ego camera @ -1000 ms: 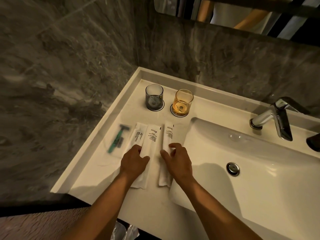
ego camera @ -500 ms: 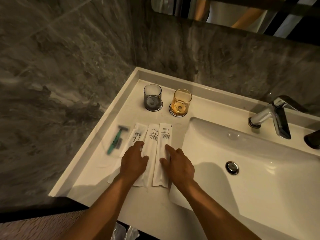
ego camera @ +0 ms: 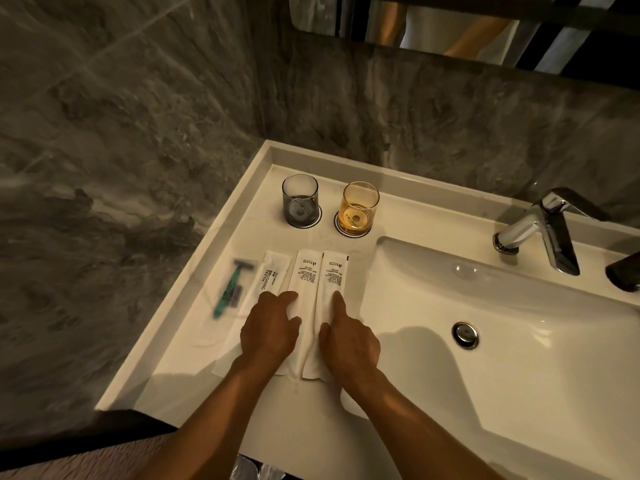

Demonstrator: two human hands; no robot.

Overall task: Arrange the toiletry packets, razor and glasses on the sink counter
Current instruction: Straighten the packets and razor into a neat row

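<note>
Three white toiletry packets lie side by side on the white sink counter [ego camera: 194, 355]: a left packet [ego camera: 268, 277] marked BRUSHING TEETH, a middle packet [ego camera: 306, 275] and a right packet [ego camera: 334, 275]. My left hand [ego camera: 272, 332] rests flat on the left and middle packets. My right hand [ego camera: 348, 341] presses the right packet with its forefinger stretched out. A green razor [ego camera: 228, 291] in a clear wrapper lies left of the packets. A grey glass [ego camera: 300, 199] and an amber glass [ego camera: 359, 207] stand upright on round coasters behind them.
The basin [ego camera: 519, 358] with its drain [ego camera: 465, 335] fills the right side. A chrome tap [ego camera: 540, 228] stands at the back right, with a dark object [ego camera: 623, 271] beside it. Grey marble walls close in the left and back. A mirror hangs above.
The right packet has slid left until it lies straight against the middle one. Both hands stayed on the packets and shifted only slightly.
</note>
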